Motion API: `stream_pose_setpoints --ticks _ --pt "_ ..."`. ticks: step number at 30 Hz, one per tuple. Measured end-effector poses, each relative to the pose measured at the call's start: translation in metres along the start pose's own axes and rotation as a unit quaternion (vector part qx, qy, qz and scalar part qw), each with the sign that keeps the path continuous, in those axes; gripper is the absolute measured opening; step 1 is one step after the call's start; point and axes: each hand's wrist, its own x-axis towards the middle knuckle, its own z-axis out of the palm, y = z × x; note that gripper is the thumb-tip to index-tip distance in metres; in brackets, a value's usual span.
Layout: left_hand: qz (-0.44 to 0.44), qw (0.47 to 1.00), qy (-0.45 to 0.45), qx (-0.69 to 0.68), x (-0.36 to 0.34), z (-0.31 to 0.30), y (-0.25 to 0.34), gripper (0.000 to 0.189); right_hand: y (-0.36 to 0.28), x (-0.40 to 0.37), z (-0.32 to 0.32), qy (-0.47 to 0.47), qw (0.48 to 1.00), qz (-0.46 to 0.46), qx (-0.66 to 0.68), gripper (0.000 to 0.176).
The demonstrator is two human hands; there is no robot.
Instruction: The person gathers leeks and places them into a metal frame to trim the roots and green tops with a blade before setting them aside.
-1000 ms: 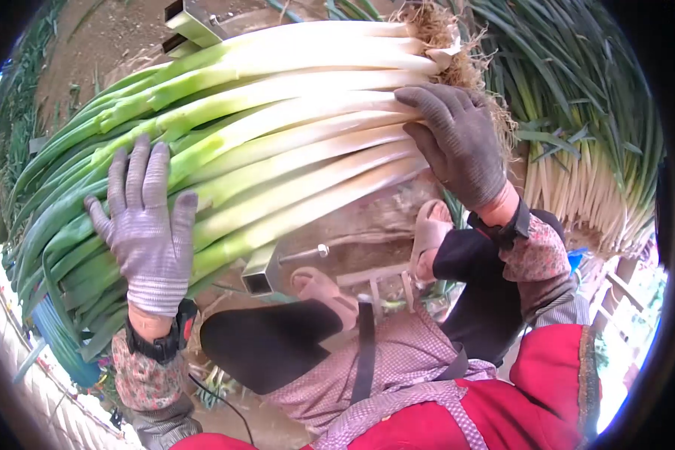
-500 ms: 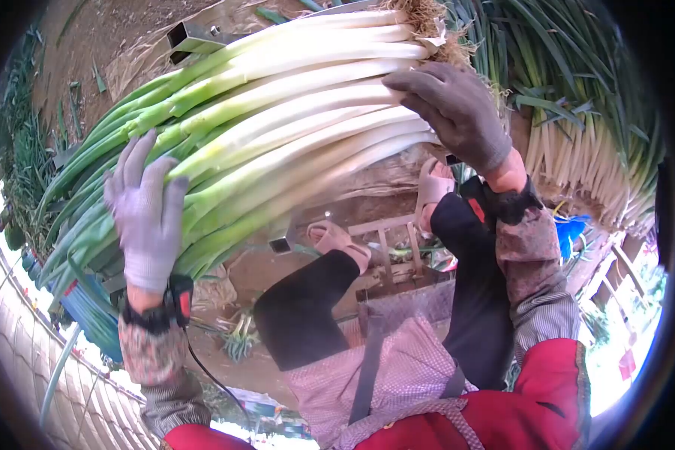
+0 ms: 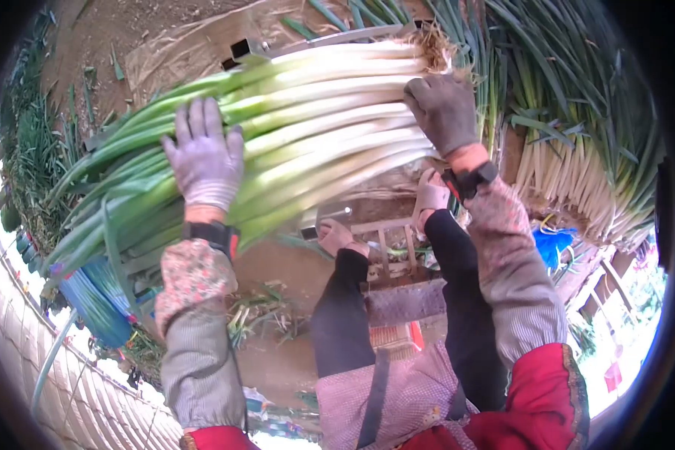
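A broad layer of long leeks (image 3: 322, 112) lies across a metal frame (image 3: 315, 222), green leaves to the left and white stalks with roots to the right. My left hand (image 3: 205, 154), in a pale glove, rests flat on the green part with its fingers spread. In a darker brown glove, my right hand (image 3: 442, 111) is at the white root ends on the right, its fingers curled inward. Whether the right fingers pinch a stalk is hidden.
More leeks (image 3: 570, 165) are piled at the right, roots toward me. A blue bag (image 3: 551, 246) lies below them. Blue-wrapped leeks (image 3: 97, 300) are at the lower left. A small wooden stool (image 3: 386, 247) stands between my feet.
My left hand has moved right and up along the leaves. My right hand's fingers have gone from stretched to curled. The leeks and frame appear slightly lower in view.
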Motion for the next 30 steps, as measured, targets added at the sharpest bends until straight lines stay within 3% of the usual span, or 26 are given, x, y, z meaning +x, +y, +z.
stream_pose_setpoints --ticks 1,4,6,14,18,19,22,24,30 --pt "-0.01 1.0 -0.004 -0.019 0.0 0.0 0.003 0.063 -0.007 0.0 -0.008 -0.039 0.998 0.055 0.009 0.018" --pt "-0.033 0.999 -0.012 -0.03 0.0 -0.006 0.014 0.065 -0.029 0.024 -0.005 0.054 0.997 0.025 0.054 0.034" --pt "-0.04 0.998 0.01 -0.039 0.0 -0.007 0.016 0.061 -0.032 0.033 0.022 -0.012 0.998 0.022 0.056 0.051" --pt "-0.043 0.998 -0.017 -0.046 0.012 -0.009 0.022 0.063 -0.019 0.041 0.046 -0.086 0.988 0.052 0.113 0.054" --pt "-0.052 0.998 -0.014 -0.035 0.013 -0.01 0.024 0.062 -0.018 0.042 0.044 -0.084 0.99 0.044 0.106 0.054" --pt "-0.047 0.998 -0.023 -0.038 0.012 -0.01 0.023 0.063 -0.017 0.04 0.052 -0.057 0.983 0.048 0.167 0.054" --pt "-0.065 0.996 -0.047 -0.047 0.011 -0.01 0.026 0.066 -0.019 0.042 0.044 -0.13 0.984 0.072 0.098 0.058" --pt "-0.068 0.994 -0.051 -0.061 0.005 -0.014 0.033 0.069 -0.016 0.039 0.052 -0.085 0.988 0.065 0.113 0.058" --pt "-0.058 0.997 -0.042 -0.035 0.01 -0.003 0.036 0.067 -0.015 0.04 0.051 -0.088 0.986 0.061 0.13 0.055"
